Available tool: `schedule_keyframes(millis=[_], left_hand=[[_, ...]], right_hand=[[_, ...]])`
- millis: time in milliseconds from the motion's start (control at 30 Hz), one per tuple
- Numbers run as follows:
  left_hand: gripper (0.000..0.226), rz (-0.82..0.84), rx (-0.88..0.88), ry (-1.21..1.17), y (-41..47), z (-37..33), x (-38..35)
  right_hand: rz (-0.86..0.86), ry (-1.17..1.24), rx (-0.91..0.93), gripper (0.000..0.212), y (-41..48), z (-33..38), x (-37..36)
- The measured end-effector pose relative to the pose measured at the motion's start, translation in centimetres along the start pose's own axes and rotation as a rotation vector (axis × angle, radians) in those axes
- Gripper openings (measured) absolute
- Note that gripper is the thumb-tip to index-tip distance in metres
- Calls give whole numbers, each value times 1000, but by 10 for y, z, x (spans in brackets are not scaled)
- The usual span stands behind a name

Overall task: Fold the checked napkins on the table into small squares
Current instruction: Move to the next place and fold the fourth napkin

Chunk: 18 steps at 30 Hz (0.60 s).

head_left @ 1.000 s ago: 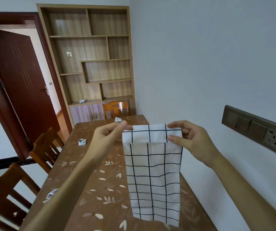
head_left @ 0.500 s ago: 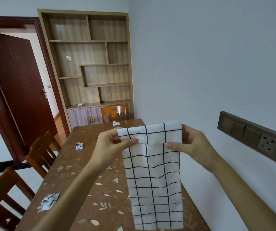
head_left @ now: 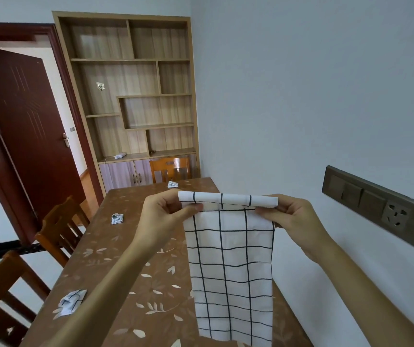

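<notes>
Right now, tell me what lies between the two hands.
The folded top edge of the checked napkin spans the gap, the left hand pinching one end, the right hand the other; the head view shows it.

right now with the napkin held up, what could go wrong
1. The white black-checked cloth napkin is folded in midair, held by a pinch grip of the left hand and right hand at its turned-over top band; that narrow fold could slip open or go crooked.
2. Its tail hangs free over the brown leaf-patterned table and may twist.
</notes>
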<state>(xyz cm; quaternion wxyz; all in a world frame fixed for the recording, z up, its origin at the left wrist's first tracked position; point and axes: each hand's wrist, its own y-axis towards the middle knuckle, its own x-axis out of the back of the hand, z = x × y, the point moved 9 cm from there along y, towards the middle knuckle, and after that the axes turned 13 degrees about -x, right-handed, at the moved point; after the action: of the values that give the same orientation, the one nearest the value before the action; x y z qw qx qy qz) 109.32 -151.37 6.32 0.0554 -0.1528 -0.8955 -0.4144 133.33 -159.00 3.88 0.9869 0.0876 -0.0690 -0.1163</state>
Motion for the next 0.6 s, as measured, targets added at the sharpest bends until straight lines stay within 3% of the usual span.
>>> schedule_keyframes(millis=[133, 333, 600], left_hand=[[23, 32, 6, -37, -1, 0, -3], [38, 309, 171, -44, -13, 12, -25], [34, 139, 408, -283, -16, 25, -17]], right_hand=[[0, 77, -10, 30, 0, -5, 0], [-48, 125, 80, 55, 2, 2, 11], [-52, -203, 237, 76, 2, 9, 13]])
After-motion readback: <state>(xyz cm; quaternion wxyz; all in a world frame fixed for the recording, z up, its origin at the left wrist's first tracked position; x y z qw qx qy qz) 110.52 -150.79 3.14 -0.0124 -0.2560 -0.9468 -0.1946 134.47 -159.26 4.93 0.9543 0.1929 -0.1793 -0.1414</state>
